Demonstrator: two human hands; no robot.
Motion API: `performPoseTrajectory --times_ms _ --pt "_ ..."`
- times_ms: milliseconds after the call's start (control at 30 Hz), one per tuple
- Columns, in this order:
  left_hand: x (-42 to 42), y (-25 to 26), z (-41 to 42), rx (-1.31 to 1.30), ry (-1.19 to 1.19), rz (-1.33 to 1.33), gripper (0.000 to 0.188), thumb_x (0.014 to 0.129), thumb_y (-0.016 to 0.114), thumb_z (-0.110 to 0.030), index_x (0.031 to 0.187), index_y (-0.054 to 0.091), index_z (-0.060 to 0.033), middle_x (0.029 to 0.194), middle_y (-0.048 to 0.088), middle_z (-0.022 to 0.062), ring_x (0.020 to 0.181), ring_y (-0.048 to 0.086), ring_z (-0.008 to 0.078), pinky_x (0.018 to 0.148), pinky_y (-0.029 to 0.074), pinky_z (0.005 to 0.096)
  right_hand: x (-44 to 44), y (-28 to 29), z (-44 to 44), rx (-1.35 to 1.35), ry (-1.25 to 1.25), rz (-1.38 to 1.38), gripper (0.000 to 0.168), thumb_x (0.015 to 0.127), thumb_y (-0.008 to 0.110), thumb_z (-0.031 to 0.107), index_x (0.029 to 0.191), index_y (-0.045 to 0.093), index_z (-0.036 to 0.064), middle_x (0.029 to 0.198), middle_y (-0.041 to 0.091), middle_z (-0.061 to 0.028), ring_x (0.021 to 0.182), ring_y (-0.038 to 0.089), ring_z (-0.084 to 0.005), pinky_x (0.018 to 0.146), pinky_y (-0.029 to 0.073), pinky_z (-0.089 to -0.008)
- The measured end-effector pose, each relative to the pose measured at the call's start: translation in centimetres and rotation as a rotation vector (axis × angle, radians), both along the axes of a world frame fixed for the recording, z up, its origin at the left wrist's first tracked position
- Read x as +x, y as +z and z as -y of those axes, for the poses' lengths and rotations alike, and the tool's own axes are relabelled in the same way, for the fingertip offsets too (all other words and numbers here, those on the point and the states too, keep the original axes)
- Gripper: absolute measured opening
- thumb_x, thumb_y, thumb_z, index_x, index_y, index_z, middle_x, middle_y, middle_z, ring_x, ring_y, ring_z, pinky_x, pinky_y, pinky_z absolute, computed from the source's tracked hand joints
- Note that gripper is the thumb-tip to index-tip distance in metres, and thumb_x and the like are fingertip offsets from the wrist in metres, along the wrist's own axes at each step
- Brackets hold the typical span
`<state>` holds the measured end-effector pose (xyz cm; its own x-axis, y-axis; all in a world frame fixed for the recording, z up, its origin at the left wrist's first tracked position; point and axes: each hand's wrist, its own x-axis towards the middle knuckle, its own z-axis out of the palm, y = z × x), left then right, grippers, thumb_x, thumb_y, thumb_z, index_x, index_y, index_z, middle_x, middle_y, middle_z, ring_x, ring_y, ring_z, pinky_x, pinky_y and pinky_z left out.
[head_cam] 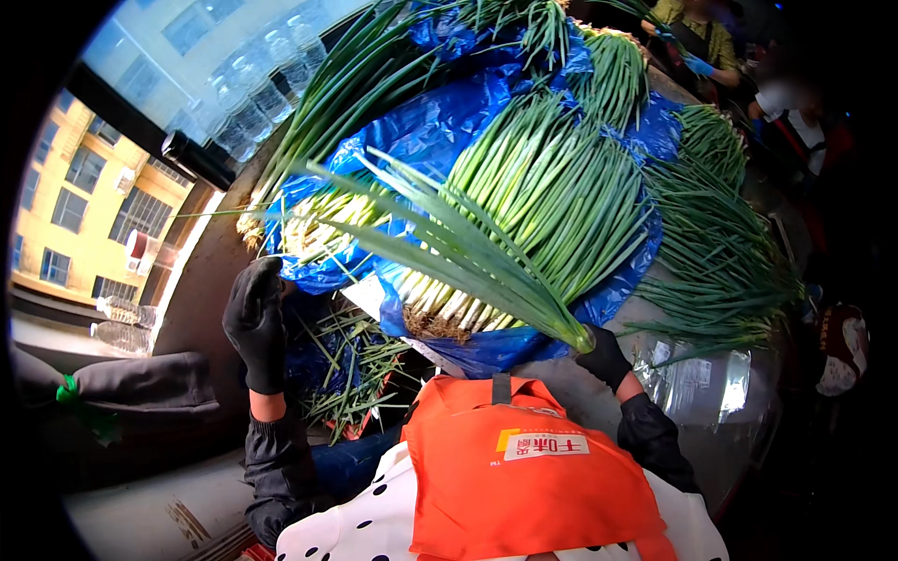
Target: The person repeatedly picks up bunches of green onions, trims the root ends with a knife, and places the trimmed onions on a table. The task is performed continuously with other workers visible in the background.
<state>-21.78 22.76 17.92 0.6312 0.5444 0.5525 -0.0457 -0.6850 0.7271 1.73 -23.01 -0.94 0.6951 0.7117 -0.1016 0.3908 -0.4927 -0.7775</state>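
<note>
My right hand (606, 357), in a black glove, grips the lower end of a few scallions (484, 263). Their long green leaves fan up and to the left over a large pile of scallions (540, 203). That pile rests on blue plastic sheeting (617, 298), its white stems and brown roots towards me. To the left my gloved left hand (256, 326) is raised with its fingers bent together. It is close to a smaller scallion bunch (330, 214) in blue plastic; whether anything is between its fingers is hidden.
Scallion trimmings (351, 379) fill a container below, between my arms. More scallions (715, 245) lie at the right. Clear plastic (694, 382) covers the near right table. Water bottles (259, 91) stand by the window. Co-workers wearing blue gloves (698, 65) are at the far right.
</note>
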Motion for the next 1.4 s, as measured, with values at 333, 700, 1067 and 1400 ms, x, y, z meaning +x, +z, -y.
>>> performPoseTrajectory --times_ms 333,700,1067,1400 --pt "5.9 -7.3 10.6 -0.273 -0.416 -0.37 0.021 0.087 0.06 0.001 0.106 0.068 -0.0008 0.103 0.069 0.0112 0.093 0.066 0.0211 0.081 0.052 0.0323 -3.8 0.3 3.2 0.522 -0.302 -1.349 0.045 0.093 0.064 0.022 0.13 0.053 -0.001 0.115 0.066 -0.0143 0.099 0.066 -0.0223 0.089 0.053 -0.0342" --pt "7.2 -17.4 18.5 -0.498 -0.953 -0.805 0.023 0.096 0.058 -0.017 0.111 0.064 -0.0012 0.1 0.068 0.0101 0.093 0.063 0.018 0.085 0.049 0.0315 -5.2 -1.8 3.7 0.623 -0.262 -1.393 0.053 0.086 0.066 0.01 0.135 0.049 -0.001 0.124 0.061 -0.0138 0.113 0.06 -0.0218 0.1 0.045 -0.0328" --pt "11.1 -16.4 23.2 -0.607 -0.901 -0.897 0.028 0.098 0.053 -0.026 0.102 0.066 -0.0012 0.082 0.067 0.0053 0.075 0.062 0.013 0.07 0.048 0.0316 -6.3 0.1 3.9 0.55 -0.422 -1.139 0.031 0.1 0.055 0.029 0.117 0.06 0.003 0.096 0.065 -0.0035 0.083 0.061 -0.0104 0.076 0.05 -0.0265" --pt "17.6 -14.8 26.1 -0.392 -0.63 -0.749 0.04 0.088 0.065 -0.032 0.102 0.064 0.0051 0.077 0.068 0.0167 0.067 0.067 0.0217 0.065 0.052 0.0363 -6.9 2.1 2.5 0.449 -0.436 -0.826 0.021 0.086 0.069 0.012 0.104 0.069 0.0 0.087 0.068 -0.0017 0.077 0.061 -0.0081 0.071 0.048 -0.0246"
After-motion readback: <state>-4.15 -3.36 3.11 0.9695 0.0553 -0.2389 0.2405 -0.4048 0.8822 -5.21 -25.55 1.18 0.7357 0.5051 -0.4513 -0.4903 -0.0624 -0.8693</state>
